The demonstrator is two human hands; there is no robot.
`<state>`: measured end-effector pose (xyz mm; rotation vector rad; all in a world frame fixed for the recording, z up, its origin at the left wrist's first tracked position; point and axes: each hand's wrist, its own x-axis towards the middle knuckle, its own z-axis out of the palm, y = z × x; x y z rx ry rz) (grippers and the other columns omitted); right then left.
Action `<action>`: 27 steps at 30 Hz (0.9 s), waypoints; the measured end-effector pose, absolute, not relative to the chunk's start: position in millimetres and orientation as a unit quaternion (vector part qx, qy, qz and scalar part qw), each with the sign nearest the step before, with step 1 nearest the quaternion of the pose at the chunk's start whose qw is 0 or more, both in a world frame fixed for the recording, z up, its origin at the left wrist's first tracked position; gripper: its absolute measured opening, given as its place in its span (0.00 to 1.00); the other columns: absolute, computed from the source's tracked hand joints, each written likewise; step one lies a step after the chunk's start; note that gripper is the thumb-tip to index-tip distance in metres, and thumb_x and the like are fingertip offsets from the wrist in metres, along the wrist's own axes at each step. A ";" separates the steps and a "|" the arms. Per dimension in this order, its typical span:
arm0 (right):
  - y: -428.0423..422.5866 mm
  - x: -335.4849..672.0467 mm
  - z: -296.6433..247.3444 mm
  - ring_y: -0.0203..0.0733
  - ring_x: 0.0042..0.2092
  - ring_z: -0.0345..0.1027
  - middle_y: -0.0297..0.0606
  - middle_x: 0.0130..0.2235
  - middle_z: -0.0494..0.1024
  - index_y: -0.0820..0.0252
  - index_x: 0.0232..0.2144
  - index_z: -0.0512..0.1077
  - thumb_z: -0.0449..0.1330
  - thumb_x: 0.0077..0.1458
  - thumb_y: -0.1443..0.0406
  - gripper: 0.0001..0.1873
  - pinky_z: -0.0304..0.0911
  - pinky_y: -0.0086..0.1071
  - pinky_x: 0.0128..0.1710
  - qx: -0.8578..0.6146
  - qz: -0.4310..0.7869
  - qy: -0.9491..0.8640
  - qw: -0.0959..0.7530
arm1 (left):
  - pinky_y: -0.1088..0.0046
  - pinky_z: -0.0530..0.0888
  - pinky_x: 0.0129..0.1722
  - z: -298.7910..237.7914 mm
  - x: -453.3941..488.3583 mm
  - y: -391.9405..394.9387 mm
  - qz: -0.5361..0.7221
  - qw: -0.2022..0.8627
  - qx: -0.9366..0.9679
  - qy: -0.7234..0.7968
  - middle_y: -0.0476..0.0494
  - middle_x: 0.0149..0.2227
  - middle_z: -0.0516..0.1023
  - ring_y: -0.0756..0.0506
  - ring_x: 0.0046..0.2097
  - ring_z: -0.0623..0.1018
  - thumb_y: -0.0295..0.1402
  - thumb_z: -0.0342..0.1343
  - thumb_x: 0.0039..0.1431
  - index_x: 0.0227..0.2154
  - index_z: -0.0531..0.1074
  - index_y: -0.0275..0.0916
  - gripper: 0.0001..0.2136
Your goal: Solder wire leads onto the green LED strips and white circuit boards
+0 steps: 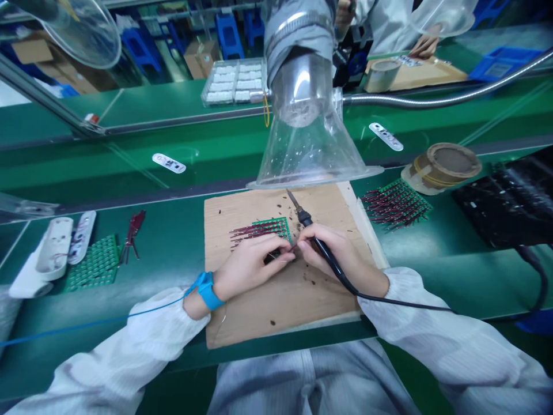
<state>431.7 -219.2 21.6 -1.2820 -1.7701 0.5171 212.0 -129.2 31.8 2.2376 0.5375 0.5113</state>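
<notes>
Right hand [345, 253]: fingers curled round the soldering iron [325, 251]. Left hand [250, 262]: fingers nearly meeting, hold unclear, over the wired green board [280, 223]. Bare cardboard [259, 305] lies free toward the bench [168, 259] front edge.

one soldering iron [329, 257], one blue wristband [210, 291]

Bright, cool light casts soft shadows. Glare streaks the clear hood [311, 148]. Far stools [228, 36] look blurred.

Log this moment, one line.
left hand: at green circuit board | right hand: holding soldering iron | iron tip: pointing away from wearer | surface: cardboard sheet
</notes>
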 end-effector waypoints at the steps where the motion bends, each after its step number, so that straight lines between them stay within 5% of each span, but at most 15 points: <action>1: -219.3 431.8 21.8 0.38 0.33 0.71 0.32 0.34 0.76 0.54 0.40 0.72 0.58 0.73 0.65 0.05 0.66 0.31 0.36 -0.516 0.212 -0.707 0.435 | 0.73 0.74 0.44 31.8 212.1 -129.1 0.205 0.390 0.871 0.216 0.48 0.39 0.84 0.47 0.40 0.81 0.35 0.59 0.74 0.41 0.79 0.41 0.06; 13: -218.7 429.9 15.6 0.36 0.35 0.72 0.31 0.35 0.77 0.55 0.41 0.74 0.59 0.75 0.62 0.07 0.67 0.29 0.38 -0.523 0.261 -0.670 0.459 | 0.76 0.71 0.30 33.6 212.0 -129.0 0.207 0.540 0.752 0.318 0.48 0.29 0.83 0.50 0.29 0.77 0.39 0.60 0.70 0.36 0.80 0.38 0.11; 18: -223.5 442.1 16.3 0.38 0.38 0.76 0.34 0.38 0.80 0.55 0.44 0.76 0.58 0.75 0.63 0.06 0.70 0.31 0.43 -0.521 0.233 -0.697 0.434 | 0.76 0.67 0.28 30.1 207.3 -126.2 0.198 0.504 0.778 0.317 0.51 0.30 0.82 0.52 0.28 0.74 0.37 0.61 0.70 0.38 0.80 0.39 0.08; 22: -234.9 462.1 5.5 0.40 0.37 0.80 0.37 0.40 0.83 0.51 0.63 0.64 0.57 0.76 0.62 0.17 0.75 0.33 0.40 -0.502 0.281 -0.655 0.490 | 0.75 0.67 0.32 24.8 203.5 -125.5 0.185 0.425 0.837 0.290 0.52 0.34 0.83 0.51 0.31 0.76 0.34 0.60 0.72 0.39 0.80 0.40 0.06; 27: -249.7 475.6 -2.1 0.38 0.32 0.80 0.31 0.34 0.83 0.49 0.60 0.60 0.60 0.75 0.61 0.17 0.77 0.30 0.33 -0.474 0.338 -0.602 0.547 | 0.73 0.67 0.36 18.5 204.1 -126.7 0.142 0.353 0.880 0.283 0.52 0.33 0.82 0.49 0.34 0.79 0.35 0.58 0.74 0.36 0.77 0.40 0.09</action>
